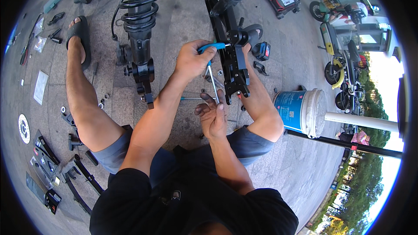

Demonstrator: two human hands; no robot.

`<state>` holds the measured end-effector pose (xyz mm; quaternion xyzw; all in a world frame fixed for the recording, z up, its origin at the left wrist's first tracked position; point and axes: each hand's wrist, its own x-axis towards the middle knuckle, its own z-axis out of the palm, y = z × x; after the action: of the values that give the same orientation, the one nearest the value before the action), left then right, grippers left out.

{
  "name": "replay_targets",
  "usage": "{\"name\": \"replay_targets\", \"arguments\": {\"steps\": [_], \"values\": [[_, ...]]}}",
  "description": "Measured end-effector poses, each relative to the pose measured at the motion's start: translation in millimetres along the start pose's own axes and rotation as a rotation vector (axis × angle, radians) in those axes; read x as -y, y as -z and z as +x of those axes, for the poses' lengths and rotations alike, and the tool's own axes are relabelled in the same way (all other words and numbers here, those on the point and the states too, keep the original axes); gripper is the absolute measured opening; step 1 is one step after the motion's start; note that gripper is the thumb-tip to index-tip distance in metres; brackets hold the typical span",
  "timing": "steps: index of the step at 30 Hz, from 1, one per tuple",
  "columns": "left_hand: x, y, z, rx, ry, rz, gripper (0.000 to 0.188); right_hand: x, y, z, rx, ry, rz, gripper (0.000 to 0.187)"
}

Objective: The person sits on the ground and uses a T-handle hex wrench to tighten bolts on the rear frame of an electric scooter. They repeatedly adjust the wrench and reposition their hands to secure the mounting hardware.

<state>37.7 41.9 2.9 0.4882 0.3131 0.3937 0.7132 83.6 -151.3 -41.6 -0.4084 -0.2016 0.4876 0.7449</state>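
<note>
A T-handle hex key has a blue grip [212, 47] and a long thin metal shaft [213, 82]. My left hand [193, 58] is closed around the blue grip. Its short side tip reaches a black metal arm [235, 63] with bolt holes; whether it sits in a bolt there is too small to tell. Below, my right hand [215, 117], its fingers darkened with grime, pinches the lower end of the shaft between thumb and fingers. Left of my hands hangs a black shock absorber [140, 45] with a coil spring and a clamp at its lower end.
A blue-and-white bucket [300, 112] stands right of my knee, near a white pipe [361, 121]. A floor jack [283, 1] and a black battery pack [261, 51] sit beyond. Loose brackets [74, 141], packaged parts [43, 156] and small rings litter the left paving. Parked motorbikes [333, 67] line the right.
</note>
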Motion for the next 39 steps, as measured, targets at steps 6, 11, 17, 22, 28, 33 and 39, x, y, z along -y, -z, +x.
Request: {"name": "replay_targets", "arguments": {"steps": [6,11,17,22,28,33,39], "values": [[-2,1,4,-0.012,-0.185,0.293,0.027,-7,-8,-4,-0.088,-0.255,0.276,0.065],[-10,6,15,0.025,-0.069,0.282,0.021,-13,-33,-9,-0.006,-0.153,0.121,0.067],[-12,8,14,0.070,0.320,-0.316,0.023,19,-65,-10,0.027,0.344,-0.599,0.060],[-20,0,7,0.052,0.269,-0.388,0.027,78,-71,1,0.023,0.355,-0.925,0.038],[-23,-10,12,-0.080,-0.039,0.169,0.019,93,-66,-8,0.210,0.213,-0.983,0.045],[-14,-7,16,-0.052,-0.092,0.162,0.022,76,-61,-19,0.157,0.149,-0.783,0.054],[-6,-8,16,-0.070,-0.130,0.142,0.024,69,-54,-15,-0.008,0.049,-0.836,0.060]]}}
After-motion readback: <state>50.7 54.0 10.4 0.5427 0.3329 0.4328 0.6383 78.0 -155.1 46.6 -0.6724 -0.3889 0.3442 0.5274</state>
